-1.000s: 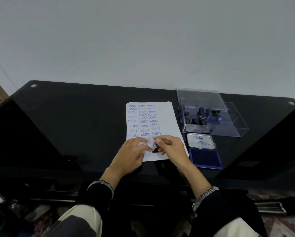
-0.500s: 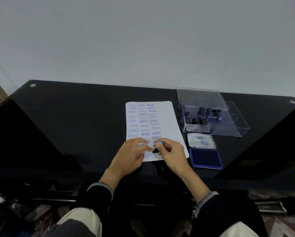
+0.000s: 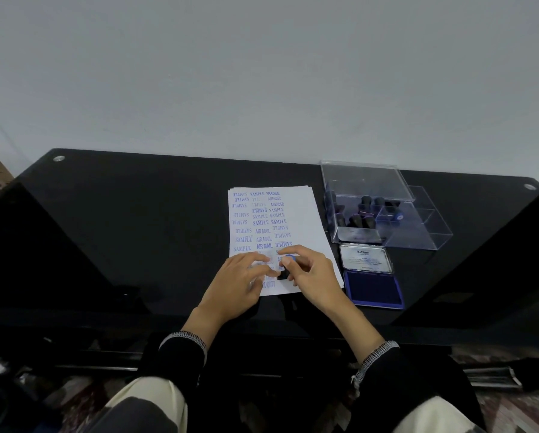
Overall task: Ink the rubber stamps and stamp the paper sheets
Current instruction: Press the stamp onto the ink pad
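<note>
Since a second ago, the right hand (image 3: 315,271) has tilted the stamp (image 3: 288,264), blue cap showing. Left hand (image 3: 240,282), fingers flat, pins the sheet (image 3: 296,214) at 6 o'clock. Pinched stamp wants square, even pressure; ink pad (image 3: 375,289) lies at 3 o'clock.

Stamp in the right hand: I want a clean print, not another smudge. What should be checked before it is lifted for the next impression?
1. Stamp gripped by right hand: ok.
2. Left hand pressing the paper sheets flat: ok.
3. Stamp face fully seated on paper: cannot tell, fingers hide it.
4. Ink pad open, beside the sheets: ok.
5. Unstamped space left on the top sheet: ok, right margin is bare.
</note>
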Motion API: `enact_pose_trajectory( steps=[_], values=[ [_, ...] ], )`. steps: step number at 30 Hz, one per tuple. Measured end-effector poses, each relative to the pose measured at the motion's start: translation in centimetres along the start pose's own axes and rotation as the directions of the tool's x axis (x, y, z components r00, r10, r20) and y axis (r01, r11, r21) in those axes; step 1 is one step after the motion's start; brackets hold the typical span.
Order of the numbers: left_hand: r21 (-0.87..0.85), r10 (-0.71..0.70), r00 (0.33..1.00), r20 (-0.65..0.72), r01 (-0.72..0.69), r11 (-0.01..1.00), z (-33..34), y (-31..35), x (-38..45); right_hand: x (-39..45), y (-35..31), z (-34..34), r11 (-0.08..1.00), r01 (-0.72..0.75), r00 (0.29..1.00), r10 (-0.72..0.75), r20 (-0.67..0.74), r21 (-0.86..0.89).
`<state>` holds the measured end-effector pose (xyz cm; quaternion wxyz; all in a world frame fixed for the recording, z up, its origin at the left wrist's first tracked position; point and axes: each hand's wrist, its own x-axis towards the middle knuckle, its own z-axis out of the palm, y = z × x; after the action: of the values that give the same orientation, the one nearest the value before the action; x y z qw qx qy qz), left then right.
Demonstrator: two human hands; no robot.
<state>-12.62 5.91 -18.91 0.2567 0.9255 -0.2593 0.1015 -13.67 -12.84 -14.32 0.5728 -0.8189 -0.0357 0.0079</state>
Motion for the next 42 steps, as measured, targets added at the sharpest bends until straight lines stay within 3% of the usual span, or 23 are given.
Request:
enact_pose_trajectory(
  steps=[6,12,21,36,42],
  values=[
    [-0.007,0.008,1.000,0.003,-0.008,1.000,-0.1,0.0,0.1,0.3,-0.2,-0.8,0.927,0.177,0.984,-0.159,0.080,-0.331],
    [0.002,-0.002,1.000,0.005,0.002,1.000,0.0,-0.1,0.1,0.3,-0.9,-1.2,0.806,0.248,0.967,-0.175,0.184,-0.537],
    [-0.001,-0.004,1.000,0.003,0.004,1.000,0.0,-0.1,0.1,0.5,-1.4,-0.8,0.750,0.247,0.967,-0.144,0.212,-0.613],
    [-0.031,-0.011,1.000,0.000,0.011,0.999,-0.2,0.1,0.1,0.9,-1.2,-0.2,0.796,0.191,0.980,-0.125,0.153,-0.574],
    [-0.065,-0.032,0.999,-0.018,0.031,0.997,-0.4,0.2,0.1,-0.4,-0.4,0.3,0.781,0.230,0.973,-0.200,0.116,-0.580]
  ],
)
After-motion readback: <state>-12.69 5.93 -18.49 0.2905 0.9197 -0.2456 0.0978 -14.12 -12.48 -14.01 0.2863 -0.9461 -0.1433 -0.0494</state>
